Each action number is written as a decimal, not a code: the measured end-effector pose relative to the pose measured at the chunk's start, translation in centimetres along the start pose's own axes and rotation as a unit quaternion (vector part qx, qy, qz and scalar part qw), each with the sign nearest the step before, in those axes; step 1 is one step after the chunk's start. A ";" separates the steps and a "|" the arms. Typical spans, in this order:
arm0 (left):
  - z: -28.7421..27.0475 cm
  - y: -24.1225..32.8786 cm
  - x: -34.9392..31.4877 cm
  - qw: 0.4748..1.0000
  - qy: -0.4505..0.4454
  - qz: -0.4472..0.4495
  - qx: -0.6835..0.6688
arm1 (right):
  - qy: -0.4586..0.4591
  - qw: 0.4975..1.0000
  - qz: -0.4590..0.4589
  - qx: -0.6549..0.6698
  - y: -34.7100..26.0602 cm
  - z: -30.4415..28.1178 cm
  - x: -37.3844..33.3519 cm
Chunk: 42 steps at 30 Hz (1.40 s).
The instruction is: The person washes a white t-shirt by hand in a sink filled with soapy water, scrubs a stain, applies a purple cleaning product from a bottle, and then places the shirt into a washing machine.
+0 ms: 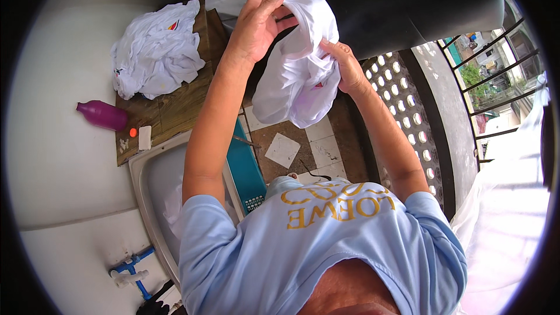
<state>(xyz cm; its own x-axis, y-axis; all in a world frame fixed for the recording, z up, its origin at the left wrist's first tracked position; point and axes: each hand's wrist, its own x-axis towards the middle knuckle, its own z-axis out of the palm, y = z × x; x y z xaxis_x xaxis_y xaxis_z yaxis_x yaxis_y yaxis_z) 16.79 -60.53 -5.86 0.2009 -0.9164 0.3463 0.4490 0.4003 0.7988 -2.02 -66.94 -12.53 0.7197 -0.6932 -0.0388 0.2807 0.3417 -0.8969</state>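
A white garment (300, 41) hangs in loose folds from my two raised hands, with a small red mark low on its front. My left hand (259, 26) has its fingers curled at the garment's upper left edge, some of them behind the cloth. On the right side, my right hand (345, 65) pinches the fabric between thumb and fingers. A heap of similar white garments (157, 52), one with a small coloured print, lies on the wooden board (169, 114) to the left.
By the board's left edge are a purple bottle (104, 115), an orange cap (133, 132) and a whitish block (144, 137). Below it a metal sink (137, 166) holds water and white cloth. A large black tank-like object (402, 6) stands ahead; perforated blocks (402, 102) line the right.
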 end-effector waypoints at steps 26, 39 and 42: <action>2.9 -10.8 -11.7 0.970 0.121 -0.165 0.127 | -0.123 0.983 0.013 -0.137 -1.8 -10.3 -1.4; 2.8 -1.9 -8.7 0.982 0.161 -0.067 0.077 | 0.103 0.922 -0.005 -0.372 6.9 -16.2 -5.2; 4.7 -1.2 -7.4 0.988 0.112 -0.071 0.081 | 0.071 0.855 -0.100 -0.504 9.0 -15.3 -6.2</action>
<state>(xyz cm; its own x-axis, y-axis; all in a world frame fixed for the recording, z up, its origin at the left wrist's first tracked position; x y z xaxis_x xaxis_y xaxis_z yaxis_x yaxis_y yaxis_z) 10.62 -54.24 -7.06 0.3412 -0.9320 0.1223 0.3457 0.2454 0.9057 -13.66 -69.30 -27.11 0.6169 -0.7681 0.1717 -0.3524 -0.4646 -0.8124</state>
